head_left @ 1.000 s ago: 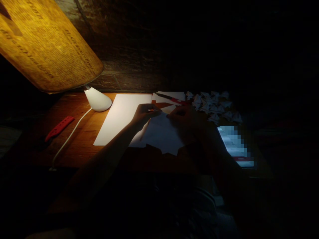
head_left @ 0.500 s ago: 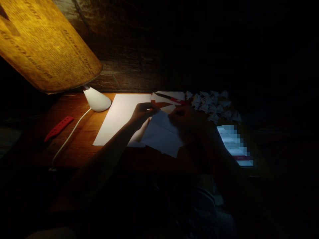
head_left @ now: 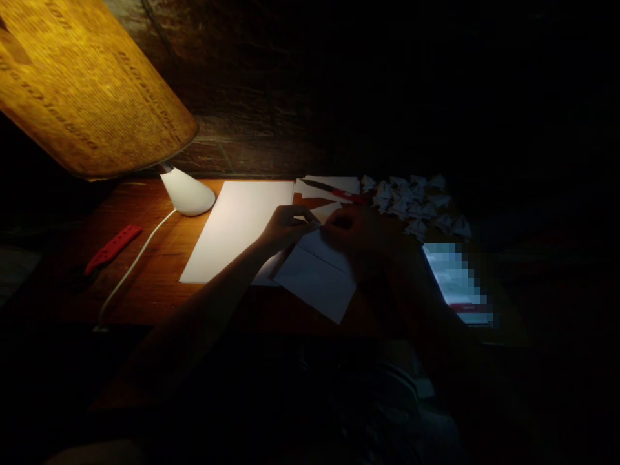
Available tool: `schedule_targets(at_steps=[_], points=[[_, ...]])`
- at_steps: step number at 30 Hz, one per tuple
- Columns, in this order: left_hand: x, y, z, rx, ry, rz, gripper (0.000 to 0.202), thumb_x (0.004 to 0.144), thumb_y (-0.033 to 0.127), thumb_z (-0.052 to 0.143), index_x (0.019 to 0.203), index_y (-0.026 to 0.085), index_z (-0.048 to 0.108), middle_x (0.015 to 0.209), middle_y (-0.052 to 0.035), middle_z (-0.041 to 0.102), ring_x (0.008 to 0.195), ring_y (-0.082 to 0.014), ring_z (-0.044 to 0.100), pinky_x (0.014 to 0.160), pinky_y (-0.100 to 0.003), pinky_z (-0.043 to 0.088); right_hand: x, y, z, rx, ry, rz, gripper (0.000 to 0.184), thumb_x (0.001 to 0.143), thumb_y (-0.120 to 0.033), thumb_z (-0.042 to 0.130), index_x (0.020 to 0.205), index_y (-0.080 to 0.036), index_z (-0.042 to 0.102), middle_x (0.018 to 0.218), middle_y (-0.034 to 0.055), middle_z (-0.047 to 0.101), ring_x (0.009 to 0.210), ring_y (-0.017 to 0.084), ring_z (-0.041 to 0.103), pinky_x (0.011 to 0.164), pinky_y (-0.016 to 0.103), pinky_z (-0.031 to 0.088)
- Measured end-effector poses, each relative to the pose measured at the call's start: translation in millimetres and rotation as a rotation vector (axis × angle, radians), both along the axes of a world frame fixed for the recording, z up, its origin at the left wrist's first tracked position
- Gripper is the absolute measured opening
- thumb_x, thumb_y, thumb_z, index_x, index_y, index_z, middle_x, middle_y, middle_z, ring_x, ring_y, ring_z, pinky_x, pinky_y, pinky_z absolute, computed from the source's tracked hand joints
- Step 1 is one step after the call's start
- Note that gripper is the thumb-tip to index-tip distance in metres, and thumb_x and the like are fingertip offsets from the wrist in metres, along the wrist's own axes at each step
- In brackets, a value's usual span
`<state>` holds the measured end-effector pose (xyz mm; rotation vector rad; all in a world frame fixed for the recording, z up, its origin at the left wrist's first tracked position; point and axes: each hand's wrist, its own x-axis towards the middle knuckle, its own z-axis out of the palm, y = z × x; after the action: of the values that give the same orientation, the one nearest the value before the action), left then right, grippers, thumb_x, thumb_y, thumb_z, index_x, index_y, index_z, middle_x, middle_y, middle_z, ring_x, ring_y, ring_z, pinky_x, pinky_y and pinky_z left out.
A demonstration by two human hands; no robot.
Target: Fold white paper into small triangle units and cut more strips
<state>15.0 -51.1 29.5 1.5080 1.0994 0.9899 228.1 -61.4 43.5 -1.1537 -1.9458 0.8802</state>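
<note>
Right hand [head_left: 359, 237] dim over paper [head_left: 316, 279]

Bare desk wood [head_left: 162, 274] open between lamp cord [head_left: 132, 266] and white sheet [head_left: 232, 232], lamp base [head_left: 186, 192] and shade [head_left: 92, 90] blocking left, folded sheet [head_left: 317, 281] filling centre, paper pile [head_left: 416, 203] and lit screen [head_left: 458, 281] crowding right.

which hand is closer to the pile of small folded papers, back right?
Right. The right hand rests on the folded sheet, just left of the pile of folded papers; the left hand is farther left, pinching the sheet's top edge.
</note>
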Motion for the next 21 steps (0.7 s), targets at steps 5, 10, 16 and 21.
schedule_targets(at_steps=[5,10,16,21], points=[[0,2,0.2,0.047,-0.025,0.004,0.021,0.067,0.033,0.087,0.069,0.018,0.073,0.07,-0.0052,0.072,0.067,-0.0169,0.068,0.062,-0.03,0.052,-2,0,-2.9,0.018,0.041,0.036,0.014,0.084,-0.034,0.073,0.082,-0.02,0.075,0.08,0.003,0.075,0.073,0.017,0.065,0.067,0.029,0.048],[1,4,1.3,0.015,-0.045,0.02,0.017,0.065,0.03,0.084,0.069,0.018,0.072,0.072,-0.0051,0.073,0.071,-0.0172,0.069,0.067,-0.031,0.053,-2,1,-5.4,0.004,0.043,0.013,0.012,0.086,-0.03,0.071,0.081,-0.02,0.075,0.078,0.0023,0.075,0.072,0.017,0.066,0.065,0.028,0.046],[0,7,3.3,-0.009,-0.145,0.119,0.013,0.062,0.025,0.081,0.063,0.018,0.07,0.067,-0.0023,0.069,0.065,-0.0148,0.063,0.064,-0.028,0.052,2,4,-5.9,0.001,0.003,-0.022,0.019,0.089,-0.035,0.072,0.077,-0.021,0.075,0.077,0.0029,0.075,0.071,0.017,0.064,0.064,0.03,0.044],[-11,15,2.0,-0.033,-0.136,0.224,0.011,0.068,0.024,0.078,0.066,0.018,0.069,0.066,-0.0015,0.066,0.059,-0.0128,0.057,0.058,-0.026,0.048,10,13,-4.6,-0.061,-0.067,-0.058,0.018,0.088,-0.034,0.074,0.075,-0.02,0.075,0.077,0.0038,0.075,0.07,0.018,0.064,0.065,0.031,0.044]])
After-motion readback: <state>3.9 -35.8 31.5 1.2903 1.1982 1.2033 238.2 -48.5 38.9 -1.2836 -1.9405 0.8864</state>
